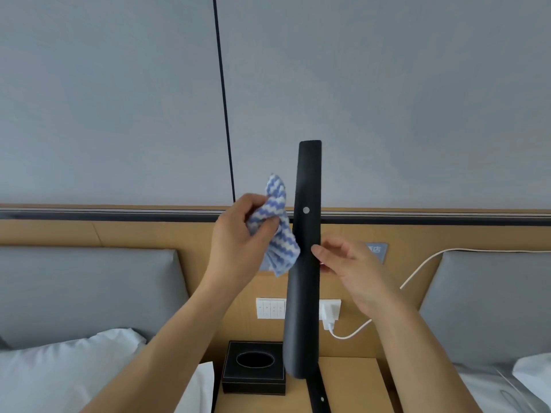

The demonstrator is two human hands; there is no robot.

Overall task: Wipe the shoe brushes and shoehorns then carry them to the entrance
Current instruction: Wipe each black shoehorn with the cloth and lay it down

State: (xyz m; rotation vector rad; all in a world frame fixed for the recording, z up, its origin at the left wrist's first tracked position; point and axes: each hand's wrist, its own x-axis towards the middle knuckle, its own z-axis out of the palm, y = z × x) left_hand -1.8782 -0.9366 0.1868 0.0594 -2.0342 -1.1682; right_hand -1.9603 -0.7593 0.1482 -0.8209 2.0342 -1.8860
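Note:
A long black shoehorn [307, 180] stands upright in front of me, its wide scoop end low, just above the nightstand. My right hand [351, 272] pinches its right edge around the middle. My left hand [238, 242] grips a bunched blue-and-white zigzag cloth [277, 234], which hangs against the shoehorn's left edge. A second black shoehorn [320, 397] lies flat on the nightstand, partly hidden behind the upright one.
A wooden nightstand [351, 383] between two beds carries a black tissue box [253, 368]. Behind it are a white switch panel [269, 308], a plugged-in charger [328, 318] with a white cable, and grey padded headboards [89, 293] at both sides.

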